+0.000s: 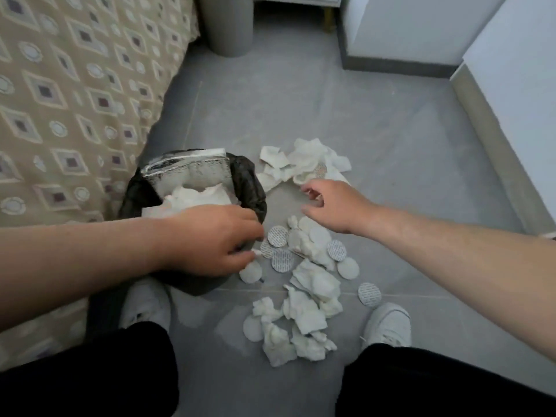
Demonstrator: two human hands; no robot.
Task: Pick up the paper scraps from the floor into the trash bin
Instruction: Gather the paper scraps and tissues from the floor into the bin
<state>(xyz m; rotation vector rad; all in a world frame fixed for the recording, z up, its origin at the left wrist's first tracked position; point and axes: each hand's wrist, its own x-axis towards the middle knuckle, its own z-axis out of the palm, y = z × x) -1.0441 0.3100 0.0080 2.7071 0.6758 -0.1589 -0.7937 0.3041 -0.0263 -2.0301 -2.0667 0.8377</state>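
A small trash bin (249,188) lined with a black bag stands on the grey floor at centre left, holding crumpled white paper and a silver foil pouch (186,171). My left hand (210,239) hovers over the bin's near rim, its fingertips pinching a small white scrap (258,253). My right hand (334,203) reaches forward with fingers spread and nothing in it, just below a far pile of white paper scraps (304,161). A nearer pile of crumpled paper (307,314) and round paper discs (282,260) lies between my feet.
A bed with a patterned beige cover (69,100) borders the left side, touching the bin. A grey cylinder (228,25) stands at the back. White furniture (421,28) and a wall (517,100) close the right. My white shoes (388,323) flank the near pile.
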